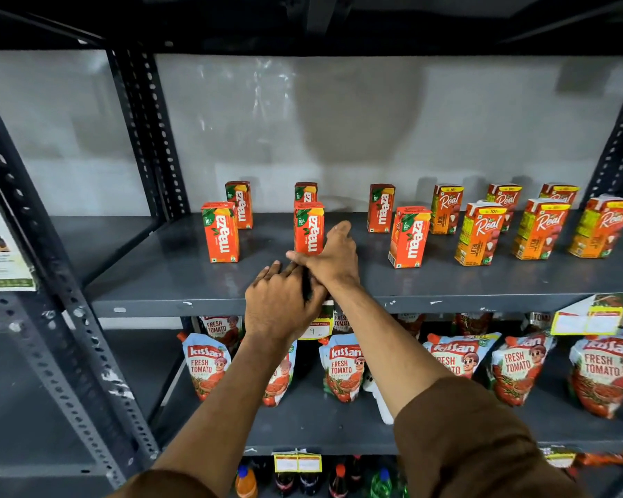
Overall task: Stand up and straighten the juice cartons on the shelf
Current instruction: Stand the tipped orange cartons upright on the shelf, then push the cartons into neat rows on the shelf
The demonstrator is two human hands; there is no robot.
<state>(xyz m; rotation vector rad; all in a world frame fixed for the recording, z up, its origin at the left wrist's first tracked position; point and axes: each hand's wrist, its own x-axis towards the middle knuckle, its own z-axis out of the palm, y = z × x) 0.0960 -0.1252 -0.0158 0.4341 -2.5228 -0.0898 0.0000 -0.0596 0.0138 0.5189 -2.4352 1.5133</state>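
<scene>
grey shelf [166,267]: upright maaza carton [309,227], front centre. right hand [333,258] flat against its right side, fingers extended, nothing clasped. left hand [279,303] open below, overlapping right wrist, empty. real cartons [479,233] upright, right; ketchup pouches [342,368] below.

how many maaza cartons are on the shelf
6. Back row: left, middle, right. Front row: left, middle by the right hand, right. None seem hidden.
</scene>
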